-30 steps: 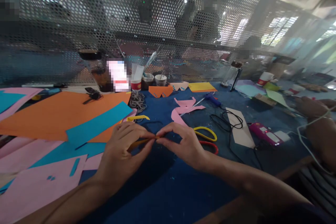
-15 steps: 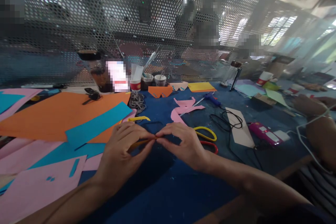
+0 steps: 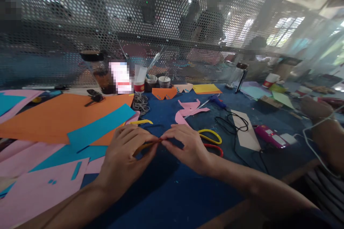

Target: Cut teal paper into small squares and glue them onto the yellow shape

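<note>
Both hands meet over the blue table [image 3: 172, 193], pinching a narrow yellow-orange paper strip [image 3: 146, 146] between fingertips and thumbs. My left hand [image 3: 126, 154] is closed on the strip's length, and part of it is hidden behind the fingers. At the strip's right end, my right hand [image 3: 188, 146] is closed with thumb and forefinger. A yellow paper end [image 3: 141, 121] shows just above my left hand; whether it joins the strip I cannot tell. Beside my right hand lie scissors with one yellow and one red handle [image 3: 213, 136], their blades hidden.
Orange paper [image 3: 53, 114], blue paper [image 3: 102, 127] and pink paper [image 3: 45, 196] cover the left side. A pink paper pinwheel shape [image 3: 188, 109] lies ahead, near a blue glue gun [image 3: 217, 101] with a black cord. Jar [image 3: 99, 75] and cups stand behind. Another person's arm [image 3: 322, 125] is at right.
My hands stay nearly in place, both still pinching the strip. The fingertips have shifted very slightly to the right. The table's contents look the same.
</note>
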